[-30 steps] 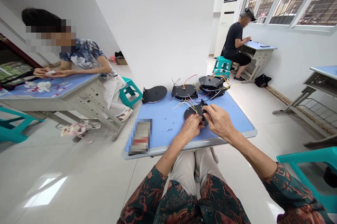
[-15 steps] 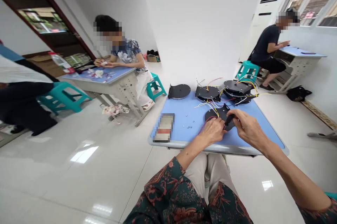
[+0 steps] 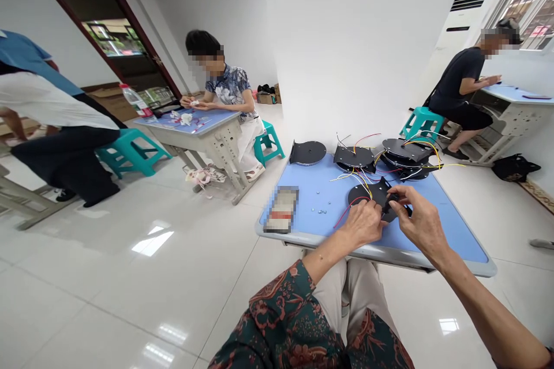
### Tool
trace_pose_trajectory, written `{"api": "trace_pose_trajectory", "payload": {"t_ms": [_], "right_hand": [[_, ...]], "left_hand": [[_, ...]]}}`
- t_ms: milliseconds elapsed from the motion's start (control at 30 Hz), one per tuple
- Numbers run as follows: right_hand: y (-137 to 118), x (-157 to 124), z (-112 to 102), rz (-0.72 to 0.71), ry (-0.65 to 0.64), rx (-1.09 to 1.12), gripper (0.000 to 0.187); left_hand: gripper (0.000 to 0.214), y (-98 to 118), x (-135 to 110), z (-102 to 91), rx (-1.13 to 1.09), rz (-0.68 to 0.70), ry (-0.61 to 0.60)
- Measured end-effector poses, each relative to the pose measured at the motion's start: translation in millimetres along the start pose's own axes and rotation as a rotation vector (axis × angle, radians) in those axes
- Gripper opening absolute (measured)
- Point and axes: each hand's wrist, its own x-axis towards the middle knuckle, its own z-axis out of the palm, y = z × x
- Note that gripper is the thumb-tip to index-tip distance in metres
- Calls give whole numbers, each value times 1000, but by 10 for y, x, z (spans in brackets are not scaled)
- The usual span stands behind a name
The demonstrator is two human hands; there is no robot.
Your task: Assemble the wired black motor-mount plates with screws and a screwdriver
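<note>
The left hand is curled narrowly around the near edge of a black wired disc, and a red wire is seen running out from beside it. The right hand is closed to a narrow pinch, and a small black part is held in its fingertips against the disc. It cannot be told whether the disc is lifted from the blue counter or rests on it, but it is placed over the right part of the counter, close to the near edge.

Three more items are placed toward the far edge. One bare black disc with a bracket is seen at the left, without wires. One wired disc is placed in the middle, and one stack of wired discs is placed at the right; at least two discs are seen in this stack, but the exact number cannot be counted. Red, yellow and white wires are spread from them. Small metal screws are scattered left of the hands and are too small to be counted. One packet lies at the left, but it is blurred.

Three other people are seen: one is seated at a desk at the far left, one is seated at a desk at the far right, and one is bent over at the left.
</note>
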Motion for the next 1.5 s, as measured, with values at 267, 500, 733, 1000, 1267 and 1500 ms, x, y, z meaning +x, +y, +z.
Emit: {"api": "trace_pose_trajectory", "payload": {"t_ms": [267,500,733,1000,1267,1500], "right_hand": [[-28,-15,6,1,41,-7,17],[-31,-31,26,-20,55,-12,20],[35,-53,-11,-41,-16,120,30],[217,44,-42,204,295,465,26],[850,293,232,444,439,869,35],[969,527,428,319,431,637,36]], "left_hand": [[30,60,-19,24,26,-49,9],[29,42,-46,59,3,-55,33],[12,-67,-58,-42,-100,2,-32],[18,-69,-15,-48,-121,18,-16],[14,-617,-332,-196,-241,-252,275],[17,-1091,-658,-141,74,-297,204]]}}
